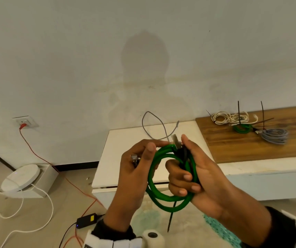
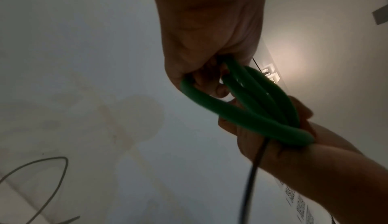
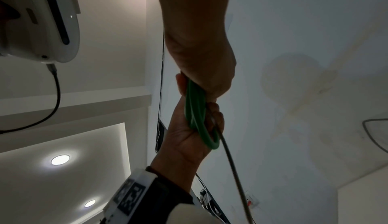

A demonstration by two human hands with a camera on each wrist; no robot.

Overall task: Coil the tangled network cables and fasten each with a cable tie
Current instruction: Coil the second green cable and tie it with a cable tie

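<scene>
I hold a coiled green network cable point(image 1: 161, 197) in front of me with both hands. My right hand point(image 1: 184, 181) curls its fingers round the coil's right side, where a black cable tie point(image 1: 171, 217) crosses the loops and its tail hangs down. A clear plug point(image 1: 176, 140) sticks up above that hand. My left hand point(image 1: 149, 149) pinches the top of the coil between thumb and forefinger, with the other plug point(image 1: 134, 158) against its fingers. The left wrist view shows the green cable point(image 2: 252, 111) held between both hands, and so does the right wrist view, with the green cable point(image 3: 195, 111) and the tie point(image 3: 231, 161).
A loose grey cable point(image 1: 154, 126) lies on the white table point(image 1: 125, 140). On the wooden board point(image 1: 251, 145) lie tied white point(image 1: 231, 118), green point(image 1: 242, 128) and grey point(image 1: 274, 135) coils. A tape roll point(image 1: 152, 237) stands close below. A power adapter point(image 1: 87, 219) and floor wires lie left.
</scene>
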